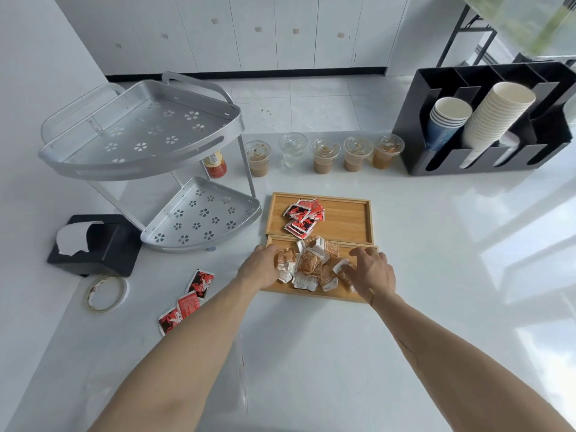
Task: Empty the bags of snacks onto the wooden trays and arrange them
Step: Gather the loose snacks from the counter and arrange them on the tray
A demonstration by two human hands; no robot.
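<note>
Two wooden trays lie side by side on the white counter. The far tray [343, 219] holds a pile of red and black snack packets [304, 216]. The near tray [311, 294] holds a heap of brown and white snack packets [311, 265]. My left hand [260, 268] rests at the heap's left edge, fingers touching a brown packet. My right hand [372, 271] lies on the heap's right side, fingers spread over the packets. Three red and black packets [187, 299] lie loose on the counter to the left of my left arm.
A two-tier metal corner rack [140, 145] stands at the left, with a red jar [215, 165] behind it. Several lidded plastic cups [324, 155] line the back. A black cup holder [486, 120] stands at right. A black tissue box [93, 244] and tape roll [107, 294] lie at left.
</note>
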